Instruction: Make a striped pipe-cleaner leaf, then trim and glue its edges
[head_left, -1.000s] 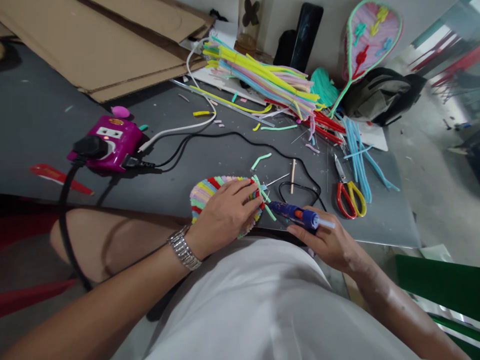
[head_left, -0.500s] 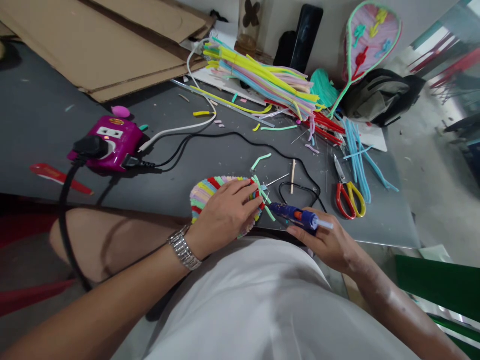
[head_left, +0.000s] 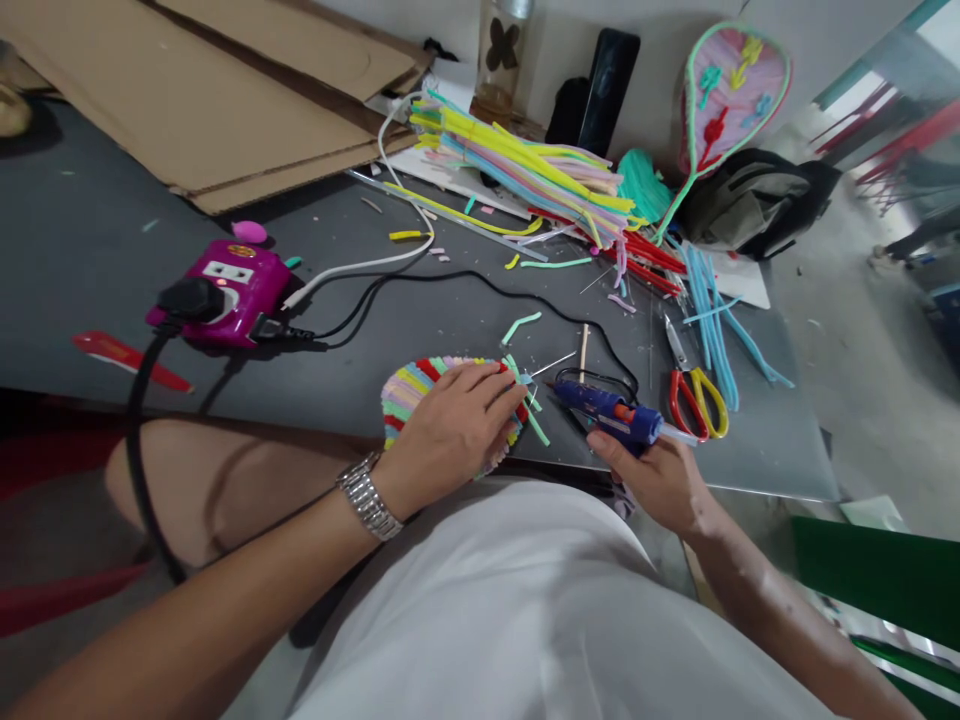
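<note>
A striped fan of coloured pipe cleaners (head_left: 409,390) lies at the table's front edge. Over it is my left hand (head_left: 466,412), fingers bent across the stripes and gripping it near its right edge; the thumb is hidden. Short mint-green pipe cleaner pieces (head_left: 538,428) stick out past those fingertips, beside a thin metal rod (head_left: 553,364). My right hand (head_left: 664,482) is closed around a blue hot glue gun (head_left: 606,408), with a clear glue stick (head_left: 677,434) protruding from its back. The gun's nozzle points left, a little apart from the fan.
Red-and-yellow scissors (head_left: 694,395) lie right of the gun. A purple power socket (head_left: 238,325) with cables and a red cutter (head_left: 127,358) are left. Behind are bundled pipe cleaners (head_left: 517,160), cardboard (head_left: 247,110) and a finished-looking pink fan (head_left: 735,95).
My right hand has drawn the glue gun right, so its nozzle has come away from the fan's edge. My left hand stays in place on the fan. The view has shifted slightly.
</note>
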